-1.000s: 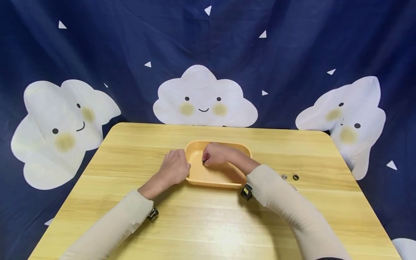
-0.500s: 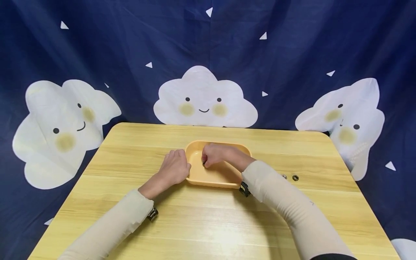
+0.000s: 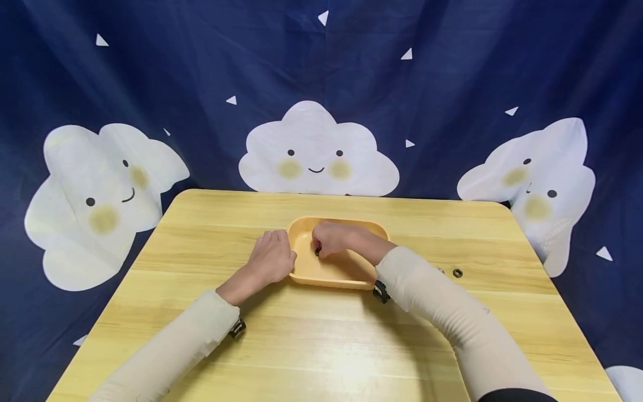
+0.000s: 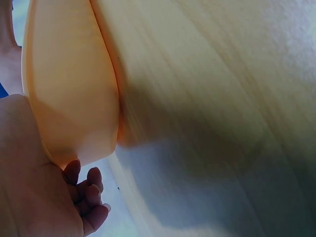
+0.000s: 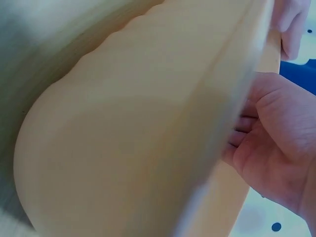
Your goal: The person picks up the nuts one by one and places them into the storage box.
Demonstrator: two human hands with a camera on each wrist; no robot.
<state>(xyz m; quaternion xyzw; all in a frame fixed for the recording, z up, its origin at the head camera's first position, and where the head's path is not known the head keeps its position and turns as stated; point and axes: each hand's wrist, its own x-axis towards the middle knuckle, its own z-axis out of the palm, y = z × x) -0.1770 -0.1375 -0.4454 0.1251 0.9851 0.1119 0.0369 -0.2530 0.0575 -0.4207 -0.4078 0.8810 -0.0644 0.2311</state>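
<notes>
A shallow orange plastic tray (image 3: 329, 283) sits on the wooden table, its side wall (image 4: 74, 84) filling part of the left wrist view. My left hand (image 3: 272, 257) grips the tray's left end, thumb and curled fingers at the rim. Inside the tray, my right hand (image 3: 331, 239) pinches a small dark nut (image 3: 317, 252) low over the floor, towards the left. In the right wrist view the tray wall (image 5: 123, 133) hides the fingertips of the right hand (image 5: 276, 133) and the nut.
On the table (image 3: 321, 346) to the right of the tray lies a dark nut (image 3: 457, 273). A silver nut (image 3: 441, 270) beside it is partly hidden by the right sleeve (image 3: 427, 296). Behind the table hangs a dark blue cloth (image 3: 201, 67) with white clouds.
The right forearm has shifted slightly left, covering more of the silver nut on the table. Both hands keep nearly the same places, the left on the tray, the right inside it.
</notes>
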